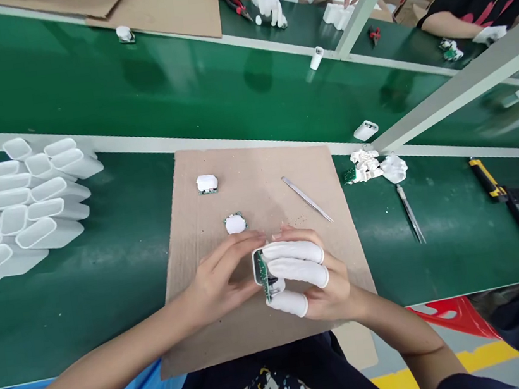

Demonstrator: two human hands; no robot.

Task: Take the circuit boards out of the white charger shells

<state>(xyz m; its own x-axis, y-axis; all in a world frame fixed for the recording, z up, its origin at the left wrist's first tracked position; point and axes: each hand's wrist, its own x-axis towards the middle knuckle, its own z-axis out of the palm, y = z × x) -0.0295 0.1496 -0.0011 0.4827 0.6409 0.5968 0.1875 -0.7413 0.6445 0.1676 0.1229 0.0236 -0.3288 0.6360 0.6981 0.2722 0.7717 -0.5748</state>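
Circuit board, green, flat: grasped in right hand, white cloth-like finger cots, above brown cardboard. Left hand bare, curved alongside; cannot tell whether gripping. Tweezers, slim, metallic, on cardboard.

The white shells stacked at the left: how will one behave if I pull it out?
Each of the white shells is probably light for its size, since the open ends show a hollow inside. Rolling seems unlikely, given the flattened outlines. Pulling one from low down could make others slide, as they lie stacked against each other.
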